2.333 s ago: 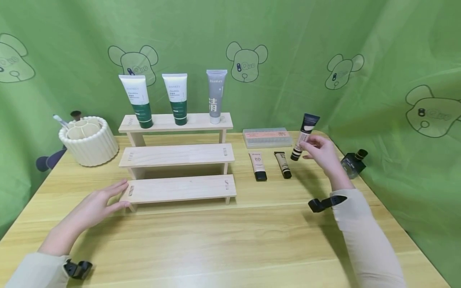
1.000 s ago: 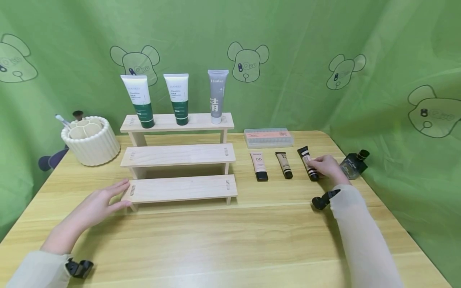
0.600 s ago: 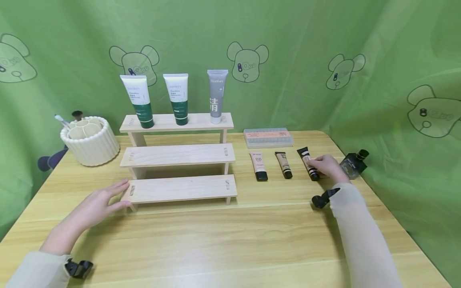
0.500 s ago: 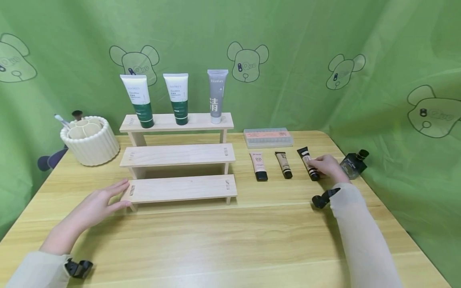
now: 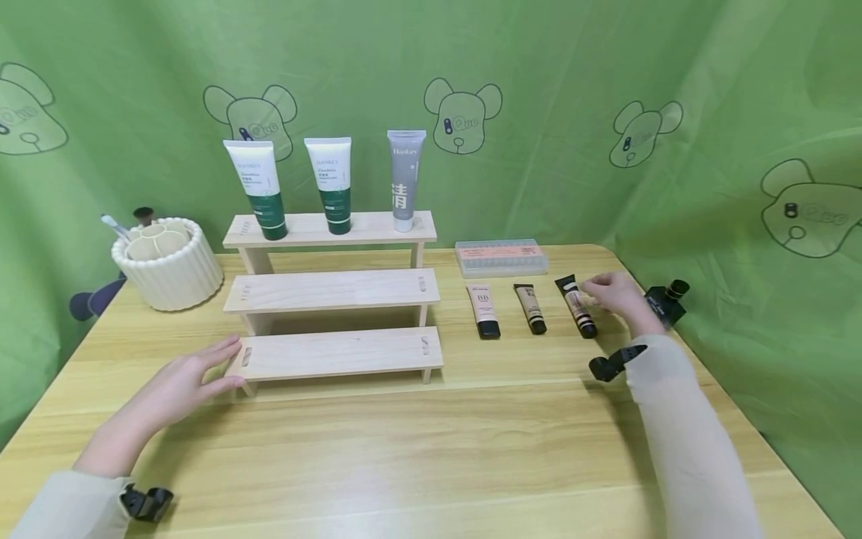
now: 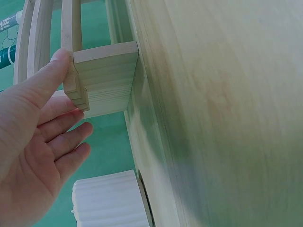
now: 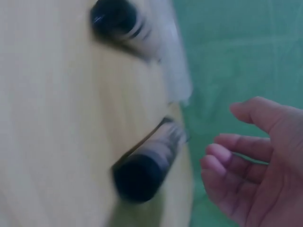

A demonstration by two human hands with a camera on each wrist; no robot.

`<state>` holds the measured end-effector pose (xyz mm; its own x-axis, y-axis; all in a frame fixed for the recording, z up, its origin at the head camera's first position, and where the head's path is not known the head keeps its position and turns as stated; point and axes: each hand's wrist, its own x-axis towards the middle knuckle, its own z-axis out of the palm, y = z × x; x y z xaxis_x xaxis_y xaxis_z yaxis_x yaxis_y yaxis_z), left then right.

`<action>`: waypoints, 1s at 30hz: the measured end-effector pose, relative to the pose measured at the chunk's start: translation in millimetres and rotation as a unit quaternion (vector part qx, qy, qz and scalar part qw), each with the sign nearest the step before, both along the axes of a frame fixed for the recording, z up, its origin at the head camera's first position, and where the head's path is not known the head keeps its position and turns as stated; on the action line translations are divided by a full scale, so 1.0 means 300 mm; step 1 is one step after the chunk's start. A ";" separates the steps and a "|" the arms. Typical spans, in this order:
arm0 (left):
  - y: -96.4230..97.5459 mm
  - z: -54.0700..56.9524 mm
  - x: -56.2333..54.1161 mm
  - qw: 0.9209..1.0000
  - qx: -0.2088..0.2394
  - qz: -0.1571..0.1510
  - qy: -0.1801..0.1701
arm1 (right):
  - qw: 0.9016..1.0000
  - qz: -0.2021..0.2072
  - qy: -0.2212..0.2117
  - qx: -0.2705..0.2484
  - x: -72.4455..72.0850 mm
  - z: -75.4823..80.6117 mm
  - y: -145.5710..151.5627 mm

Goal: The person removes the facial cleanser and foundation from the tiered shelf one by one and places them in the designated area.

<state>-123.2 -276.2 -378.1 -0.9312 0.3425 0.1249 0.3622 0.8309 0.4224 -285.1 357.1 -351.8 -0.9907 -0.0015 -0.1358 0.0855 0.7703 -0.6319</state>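
Observation:
My left hand (image 5: 180, 384) holds the left end of the lowest step of a three-step wooden display stand (image 5: 337, 355). In the left wrist view, the thumb lies on one side of the board end and the fingers on the other. My right hand (image 5: 621, 298) hovers just right of a dark-capped cosmetic tube (image 5: 578, 308) lying on the table. In the right wrist view, loosely bent fingers (image 7: 215, 165) stand apart from that tube, holding nothing. Left of it lie a small gold-beige tube (image 5: 530, 307) and a pink BB cream tube (image 5: 482, 308).
Two white-and-green tubes (image 5: 328, 176) and a grey tube (image 5: 406, 180) stand on the top step. A white ribbed brush holder (image 5: 176, 277) sits at the back left, a clear flat case (image 5: 501, 260) behind the small tubes. A dark perfume bottle (image 5: 665, 302) is partly hidden behind my right hand.
My right hand lowered the dark-capped tube onto the table, let it go, and moved slightly back and right of it. The left hand stays at the stand.

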 end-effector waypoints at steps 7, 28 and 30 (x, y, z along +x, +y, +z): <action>-0.004 -0.003 0.002 1.000 0.002 -0.001 0.004 | 0.996 0.043 0.071 -0.038 -0.018 0.108 -0.101; -0.004 -0.004 0.001 1.000 0.000 -0.002 0.007 | 0.965 0.170 0.139 -0.143 -0.078 0.349 -0.619; -0.003 -0.004 0.000 1.000 0.000 -0.003 0.007 | 0.962 0.177 0.143 -0.149 -0.083 0.364 -0.661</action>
<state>-123.3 -277.1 -379.2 -0.9272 0.3479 0.1389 0.3734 0.8284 0.4176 -310.0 158.7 -242.7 -0.9179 -0.3424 0.2006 -0.3589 0.5009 -0.7876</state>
